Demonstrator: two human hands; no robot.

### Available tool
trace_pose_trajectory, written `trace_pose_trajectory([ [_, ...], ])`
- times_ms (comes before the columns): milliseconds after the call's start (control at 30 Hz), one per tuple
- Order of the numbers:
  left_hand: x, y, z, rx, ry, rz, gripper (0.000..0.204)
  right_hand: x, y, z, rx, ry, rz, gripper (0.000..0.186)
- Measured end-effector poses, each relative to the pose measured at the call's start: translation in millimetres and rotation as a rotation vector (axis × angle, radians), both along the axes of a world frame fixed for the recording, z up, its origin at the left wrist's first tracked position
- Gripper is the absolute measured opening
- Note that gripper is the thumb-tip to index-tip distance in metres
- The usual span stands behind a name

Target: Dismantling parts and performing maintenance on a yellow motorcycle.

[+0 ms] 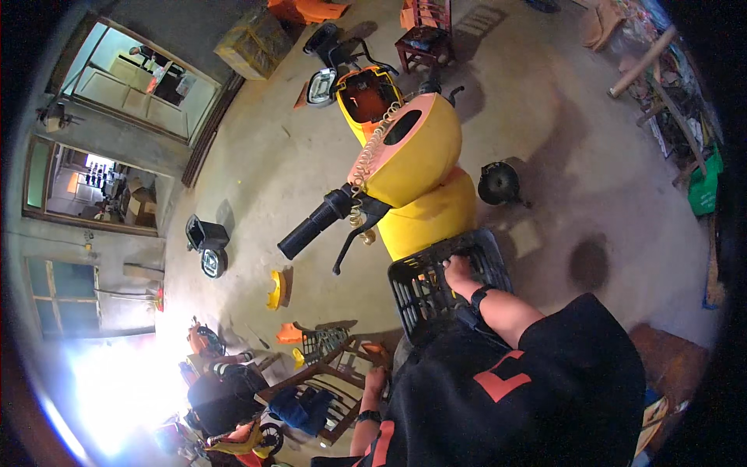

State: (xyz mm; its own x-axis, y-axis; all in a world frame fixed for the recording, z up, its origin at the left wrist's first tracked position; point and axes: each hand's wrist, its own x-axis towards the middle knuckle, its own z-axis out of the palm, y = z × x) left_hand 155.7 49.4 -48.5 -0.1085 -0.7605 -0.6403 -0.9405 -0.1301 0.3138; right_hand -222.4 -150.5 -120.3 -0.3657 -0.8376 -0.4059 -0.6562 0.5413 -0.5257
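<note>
A yellow scooter (420,167) with pink on its upper panel stands in front of me, a coiled cable (362,175) draped over it. At its near end is a black plastic basket (401,284). My right hand (461,274) is inside the basket, its fingers curled; what they hold, if anything, is hidden. Low on the left, my left hand (375,380) reaches beside a wooden chair (342,416), close to an orange piece (377,352). Its fingers are too small and shaded to read. A black handlebar grip (307,229) points toward the left.
Yellow trim (275,289), a black round part (498,184) and lamp units (212,263) lie on the concrete floor. A blue cloth (302,410) hangs on the chair. At the back stand a red chair (422,43) and a taped box (254,44). Clutter lines the right wall.
</note>
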Motion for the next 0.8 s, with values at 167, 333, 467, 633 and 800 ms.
trace_pose_trajectory([
  [167,-23.3,-18.1,16.8,-0.014,0.078,0.299,0.034,-17.9,30.5,-162.7,-0.532,-2.374,-0.718,0.051],
  [333,-38.7,-25.6,55.8,0.124,0.071,0.373,0.039,-17.1,37.4,-134.9,0.407,-3.08,-1.303,0.042],
  [467,0.4,1.1,10.3,0.056,0.087,0.235,0.038,-6.9,30.6,-87.7,0.416,-2.879,-2.127,0.036],
  [633,8.4,-5.4,-12.6,0.005,0.072,0.155,0.039,-20.4,8.8,-78.7,0.257,-2.335,-1.453,0.031],
  [800,20.5,-1.1,-18.8,0.008,-0.04,-0.099,0.037,-16.6,26.4,-16.3,0.147,-2.047,-1.155,0.014],
])
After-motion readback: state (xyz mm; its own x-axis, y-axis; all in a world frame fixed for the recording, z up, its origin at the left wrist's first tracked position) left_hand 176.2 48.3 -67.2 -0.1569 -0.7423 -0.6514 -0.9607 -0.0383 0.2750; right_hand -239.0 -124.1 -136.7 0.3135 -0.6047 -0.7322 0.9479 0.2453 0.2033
